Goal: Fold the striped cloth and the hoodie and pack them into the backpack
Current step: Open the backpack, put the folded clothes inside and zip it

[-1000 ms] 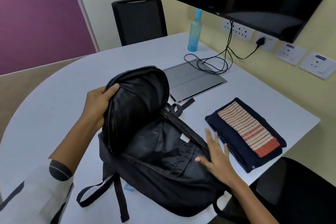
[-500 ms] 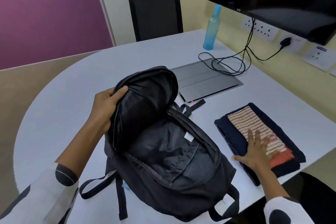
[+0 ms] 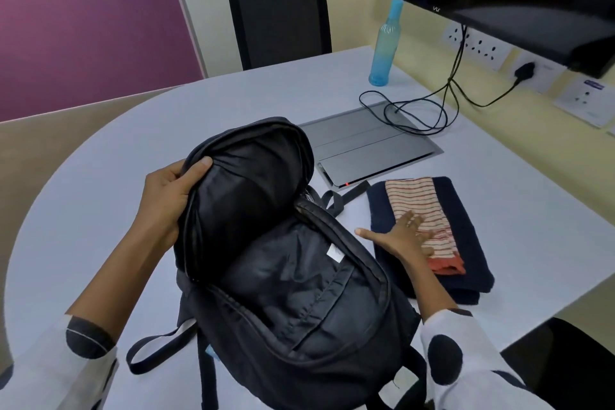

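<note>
- Head view: the black backpack [image 3: 286, 276] lies unzipped on the white table [image 3: 100, 176] at the centre.
- At 9 o'clock of the bag, the left hand [image 3: 166, 196] grips its raised flap, thumb curled over the rim.
- At 3 o'clock, the folded striped cloth [image 3: 421, 210] lies on the folded navy hoodie [image 3: 466, 236].
- The right hand [image 3: 404, 238] rests flat on that stack, fingers spread, holding nothing.

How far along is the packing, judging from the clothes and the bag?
Done: the striped cloth lies folded on the folded hoodie, beside the backpack. In hand: the left hand grips the bag's flap, holding it open, and the right hand rests flat on the stack. Left: both pieces must go into the bag; none is visible inside.
</note>
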